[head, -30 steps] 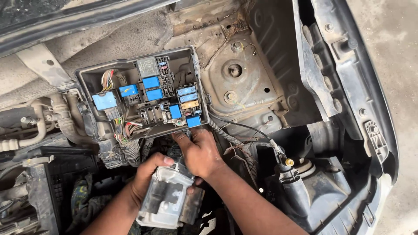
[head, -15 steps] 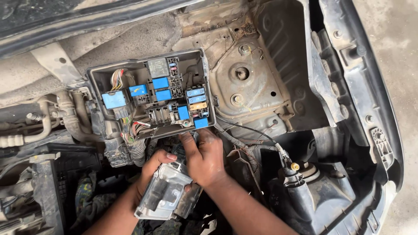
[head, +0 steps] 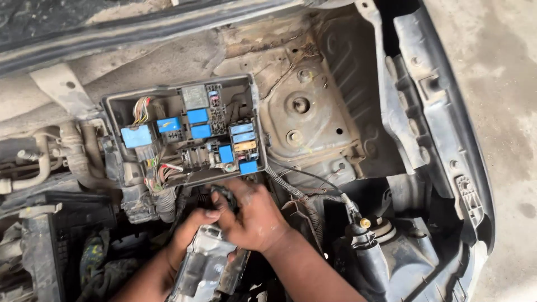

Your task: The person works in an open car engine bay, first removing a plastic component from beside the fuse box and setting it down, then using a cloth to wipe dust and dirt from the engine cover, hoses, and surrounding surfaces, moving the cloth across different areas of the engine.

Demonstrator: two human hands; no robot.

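Observation:
I look down into a car's engine bay. My left hand (head: 187, 235) grips a grey metal control module (head: 204, 271) from its left side, low in the middle of the view. My right hand (head: 254, 215) lies over the module's top end, fingers pinched on a black plug (head: 224, 197) just below the fuse box. The open fuse box (head: 184, 131) sits right above both hands, with several blue relays and coloured wires inside.
A bare rusty strut tower (head: 305, 112) is right of the fuse box. A headlight socket with cable and brass tip (head: 363, 223) lies right of my right forearm. Hoses (head: 67, 154) and dark parts fill the left. Concrete floor (head: 503, 100) shows beyond the fender.
My view has shifted, so the fuse box sits lower and more to the right. My right hand has slid from the fuse box's lower edge down onto the black plug at the module's top.

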